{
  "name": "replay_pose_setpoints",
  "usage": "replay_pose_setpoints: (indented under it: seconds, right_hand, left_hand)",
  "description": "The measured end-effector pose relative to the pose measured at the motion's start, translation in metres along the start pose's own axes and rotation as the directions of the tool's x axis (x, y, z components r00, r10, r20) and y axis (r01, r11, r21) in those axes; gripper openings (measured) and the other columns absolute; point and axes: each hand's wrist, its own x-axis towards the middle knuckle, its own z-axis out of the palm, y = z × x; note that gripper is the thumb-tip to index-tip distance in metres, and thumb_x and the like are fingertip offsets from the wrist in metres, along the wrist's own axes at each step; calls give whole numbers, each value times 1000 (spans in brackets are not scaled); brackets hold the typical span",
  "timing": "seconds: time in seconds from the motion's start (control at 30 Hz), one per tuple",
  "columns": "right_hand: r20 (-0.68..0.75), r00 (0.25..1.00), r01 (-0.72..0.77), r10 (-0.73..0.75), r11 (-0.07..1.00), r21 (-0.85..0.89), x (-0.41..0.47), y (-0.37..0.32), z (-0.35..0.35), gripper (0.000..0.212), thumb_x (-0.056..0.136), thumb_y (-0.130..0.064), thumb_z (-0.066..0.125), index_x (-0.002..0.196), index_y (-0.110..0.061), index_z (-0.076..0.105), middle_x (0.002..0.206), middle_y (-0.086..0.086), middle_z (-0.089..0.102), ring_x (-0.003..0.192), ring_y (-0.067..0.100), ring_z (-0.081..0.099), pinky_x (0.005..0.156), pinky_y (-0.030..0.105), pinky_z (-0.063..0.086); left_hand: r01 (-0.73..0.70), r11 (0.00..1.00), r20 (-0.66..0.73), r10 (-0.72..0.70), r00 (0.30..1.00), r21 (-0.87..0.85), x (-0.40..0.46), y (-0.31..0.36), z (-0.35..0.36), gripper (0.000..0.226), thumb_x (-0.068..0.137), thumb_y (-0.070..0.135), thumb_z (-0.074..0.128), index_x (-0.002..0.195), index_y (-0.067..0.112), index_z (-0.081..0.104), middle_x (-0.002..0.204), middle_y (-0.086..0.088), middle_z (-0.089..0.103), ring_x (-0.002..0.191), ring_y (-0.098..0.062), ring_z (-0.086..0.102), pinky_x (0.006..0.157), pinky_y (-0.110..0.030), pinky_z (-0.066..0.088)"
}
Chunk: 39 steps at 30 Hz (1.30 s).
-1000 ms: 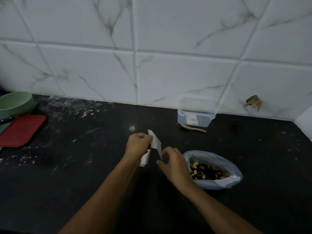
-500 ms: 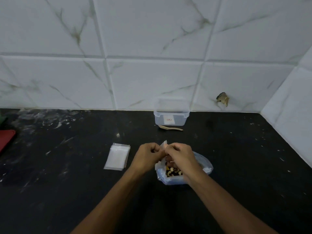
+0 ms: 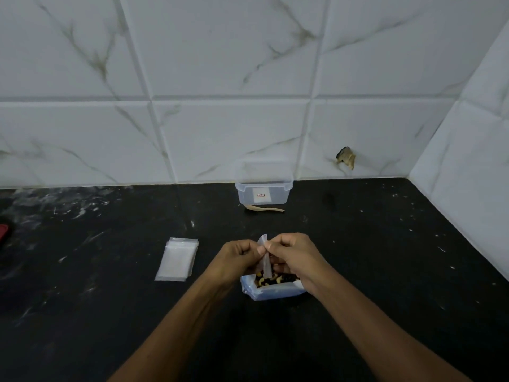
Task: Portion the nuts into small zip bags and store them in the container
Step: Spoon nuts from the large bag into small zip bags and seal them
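Head view: both my hands are up over the nut bag, working one small zip bag. Left hand has fingers curled, pinching the bag's left lip; right hand has fingers curled too, pinching the right lip near the top edge. Small bag hangs upright between them, long axis vertical, mouth up; can't tell if the zip is parted yet. Nuts sit directly below the small bag, in the open blue-tinted bag on the black worktop. Right hand is over the nuts, so it's the nearer one for scooping; left would hold the bag. Spare zip bags lie flat, stacked, well left of my left hand. Clear container stands open against the tile wall, straight ahead, well apart, with a wooden spoon just in front of it. Likely step: opening the bag's mouth.
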Motion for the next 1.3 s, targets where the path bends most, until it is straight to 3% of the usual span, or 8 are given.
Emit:
replay_pose_setpoints:
  seconds: [0.23, 0.43, 0.6, 0.7, 0.87, 0.97, 1.13, 1.3]
  right_hand:
    - [-21, 993, 106, -112, 976, -192, 5, 2, -5, 12, 93, -17, 61, 91, -14, 72, 88, 3, 73, 86, 13, 70, 77, 30, 59]
    - [-60, 958, 166, -281, 712, -682, 7, 6, -9, 8, 92, -19, 59, 88, -16, 66, 82, 0, 67, 76, 11, 65, 71, 31, 57]
    - [-56, 983, 106, -174, 794, -599, 9, -4, -1, 12, 94, -31, 57, 95, -20, 61, 87, 1, 68, 81, 15, 67, 80, 37, 57]
    - [23, 996, 72, -82, 666, -742, 11, -7, -6, 13, 94, -26, 57, 105, -21, 60, 99, 2, 65, 90, 16, 64, 84, 35, 55]
    - [15, 998, 43, -53, 578, -815, 14, -10, -19, 16, 96, -22, 54, 109, -19, 63, 97, 3, 66, 88, 16, 65, 84, 35, 56]
    - [19, 996, 71, -89, 638, -767, 14, -13, -24, 17, 97, -24, 52, 101, -15, 66, 87, 5, 68, 80, 18, 68, 78, 36, 58]
    - [26, 995, 82, -93, 667, -741, 11, -23, -26, 26, 99, -28, 46, 80, -15, 60, 73, 3, 60, 63, 14, 58, 59, 27, 48]
    - [67, 997, 44, 23, 548, -836, 16, -35, -16, 26, 96, -24, 51, 116, -8, 59, 107, 9, 61, 100, 25, 61, 83, 35, 49]
  left_hand:
    - [-4, 1000, -46, 5, 999, 20, -1, 0, 3, 19, 99, 15, 54, 89, 8, 68, 91, -13, 71, 86, -23, 66, 84, -38, 55]
    - [-8, 857, -336, 210, 918, 515, -7, 10, 10, 12, 88, 16, 64, 77, 16, 64, 73, 1, 67, 67, -9, 62, 61, -25, 52]
    - [-52, 848, -314, 251, 916, 528, -2, 16, 26, 14, 89, 15, 63, 75, 14, 66, 71, 0, 68, 66, -9, 63, 61, -26, 53]
    - [-28, 840, -330, 243, 912, 541, -1, 18, 26, 15, 90, 18, 63, 75, 18, 64, 71, 2, 67, 65, -5, 61, 57, -16, 49]
    - [-30, 630, -290, 398, 870, 776, -4, 21, 30, 16, 90, 26, 62, 75, 21, 59, 70, 4, 62, 66, -10, 61, 66, -35, 57]
    - [-158, 728, -207, 385, 899, 667, 0, 17, 26, 8, 89, 32, 66, 92, 25, 63, 89, 9, 66, 82, -5, 62, 77, -31, 56]
    - [-258, 752, 132, 225, 965, 606, 3, 7, 29, 116, 70, 45, 84, 156, 28, 9, 147, 24, 21, 137, 3, 22, 113, -23, 25]
    - [-222, 761, -28, 301, 953, 610, 11, -1, 42, 91, 77, 39, 79, 150, 30, 26, 150, 8, 39, 135, -4, 37, 107, -14, 26]
